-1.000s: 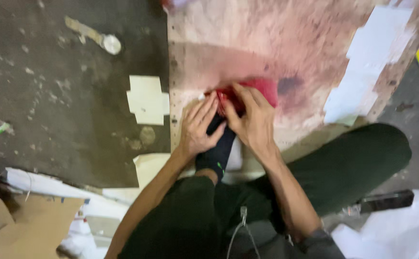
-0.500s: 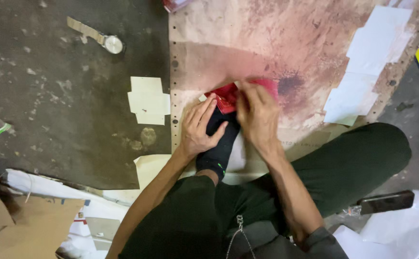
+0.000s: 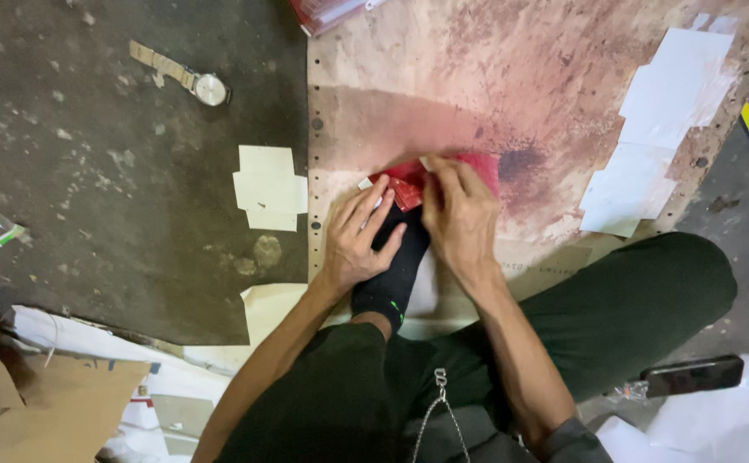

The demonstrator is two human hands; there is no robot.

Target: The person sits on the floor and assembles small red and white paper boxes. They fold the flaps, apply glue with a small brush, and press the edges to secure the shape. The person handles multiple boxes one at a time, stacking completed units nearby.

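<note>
A small red paper piece (image 3: 410,182) lies on a stained brown board (image 3: 494,77) on the floor. My left hand (image 3: 359,236) presses flat beside it, fingers touching its left edge. My right hand (image 3: 458,216) covers its right part, fingers bent over and gripping the red paper. A foot in a black sock (image 3: 396,274) rests on the board between and under both hands. Part of the red piece is hidden under my right hand.
A wristwatch (image 3: 193,79) lies on the dark floor at upper left, pale cut paper pieces (image 3: 267,187) near the board's left edge. White paper sheets (image 3: 657,129) sit at the board's right. A dark phone (image 3: 692,375) lies by my right knee; cardboard (image 3: 40,411) at lower left.
My right hand has shifted left over the red paper, folding it smaller. My left hand's fingers stay at its left edge.
</note>
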